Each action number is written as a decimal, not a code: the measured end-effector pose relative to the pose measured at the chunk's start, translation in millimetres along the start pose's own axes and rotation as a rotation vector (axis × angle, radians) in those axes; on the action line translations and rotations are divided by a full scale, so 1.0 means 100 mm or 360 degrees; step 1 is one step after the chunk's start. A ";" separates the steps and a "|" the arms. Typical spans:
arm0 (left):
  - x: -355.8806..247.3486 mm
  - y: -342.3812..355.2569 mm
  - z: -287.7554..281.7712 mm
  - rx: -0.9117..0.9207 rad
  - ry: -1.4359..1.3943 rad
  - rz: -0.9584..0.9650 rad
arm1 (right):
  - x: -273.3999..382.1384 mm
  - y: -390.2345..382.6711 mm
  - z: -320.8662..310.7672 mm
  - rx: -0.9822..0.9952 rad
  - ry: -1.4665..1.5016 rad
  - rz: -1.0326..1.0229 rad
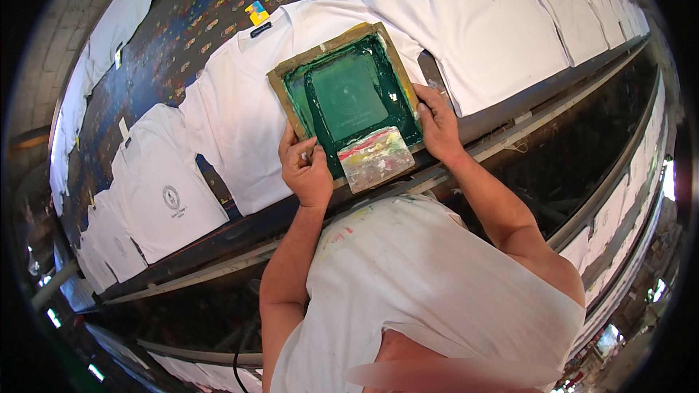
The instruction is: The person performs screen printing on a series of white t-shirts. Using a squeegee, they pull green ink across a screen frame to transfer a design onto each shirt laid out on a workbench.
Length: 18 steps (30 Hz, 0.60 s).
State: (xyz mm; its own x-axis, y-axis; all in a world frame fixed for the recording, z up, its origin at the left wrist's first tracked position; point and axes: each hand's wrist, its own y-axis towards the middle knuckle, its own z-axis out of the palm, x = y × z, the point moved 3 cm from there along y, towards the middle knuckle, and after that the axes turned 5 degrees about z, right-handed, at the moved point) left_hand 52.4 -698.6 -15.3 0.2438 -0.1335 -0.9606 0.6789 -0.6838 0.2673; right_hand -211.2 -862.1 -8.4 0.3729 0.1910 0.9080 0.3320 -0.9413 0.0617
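The wooden printing frame (348,94) lies flat on a white T-shirt (240,102) that is spread on the long printing table (175,36). The frame sits between the two hands, with its near edge close to the person's chest. Inside the frame the mesh is covered with dark green ink. A squeegee (376,158) with paint stains of many colours rests on the near part of the mesh, tilted a little, between the two hands.

The left hand (306,171) is at the near left corner of the frame. Its fingers (295,151) are curled together and closed on the frame edge, the thumb on top. The right hand (437,127) is at the right side of the frame, near its near right corner. Its fingers (424,98) lie together along the wooden edge and press on it; whether they wrap under the edge I cannot tell. Neither hand touches the squeegee, which is just beside the left hand's thumb.

To the left on the table another white T-shirt (171,185) already carries a small round dark print on the chest. To the right and farther away, more unprinted white shirts (495,22) lie in a row, overlapping each other. The table surface between them is dark blue with many paint marks.
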 end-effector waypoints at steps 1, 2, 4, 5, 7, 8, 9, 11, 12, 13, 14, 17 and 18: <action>0.01 0.00 0.00 -0.0007 -0.0010 0.0004 | 0.00 -0.01 0.00 -0.0009 -0.0019 -0.0019; 0.02 0.00 0.00 -0.0017 -0.0018 0.0014 | -0.01 -0.01 0.01 -0.0021 -0.0032 -0.0030; 0.04 0.00 -0.01 -0.0017 0.0010 0.0007 | -0.01 -0.01 0.01 -0.0042 -0.0053 -0.0053; 0.05 0.00 -0.01 -0.0019 0.0026 0.0007 | -0.01 -0.01 0.02 -0.0050 -0.0061 -0.0067; 0.07 0.00 -0.03 -0.0015 -0.0013 -0.0072 | 0.00 0.01 0.03 -0.0046 -0.0002 -0.0028; 0.08 0.00 -0.03 -0.0015 -0.0031 -0.0111 | 0.02 0.02 0.02 -0.0032 0.0067 0.0024; 0.07 0.00 -0.03 0.0003 -0.0026 -0.0106 | 0.04 0.03 0.01 -0.0013 0.0143 0.0109; 0.06 0.01 -0.04 0.0028 -0.0013 -0.0088 | 0.16 0.06 -0.03 -0.0056 0.0317 0.0171; 0.03 0.02 -0.04 0.0044 0.0050 -0.0075 | 0.22 0.06 -0.06 -0.0070 0.0420 0.0297; 0.00 0.04 -0.05 0.0055 0.0110 -0.0055 | 0.38 0.04 -0.12 -0.0046 0.0184 -0.0062; -0.03 0.07 -0.05 0.0064 0.0178 -0.0046 | 0.54 -0.01 -0.21 -0.0021 -0.0042 -0.0348; -0.21 0.34 -0.14 0.0238 0.0443 0.0088 | 0.90 -0.20 -0.24 0.0466 -0.0095 -0.0655; -0.32 0.48 -0.16 0.0403 0.0708 0.0320 | 0.99 -0.26 -0.21 0.0576 -0.0251 -0.0800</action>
State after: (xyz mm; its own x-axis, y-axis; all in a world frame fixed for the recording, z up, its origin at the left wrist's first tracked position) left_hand 88.6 -715.6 29.5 0.6581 -0.0009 -0.7530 0.4143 -0.8345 0.3631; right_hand -201.2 -824.3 89.0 0.2093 0.6493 0.7312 0.7608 -0.5778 0.2954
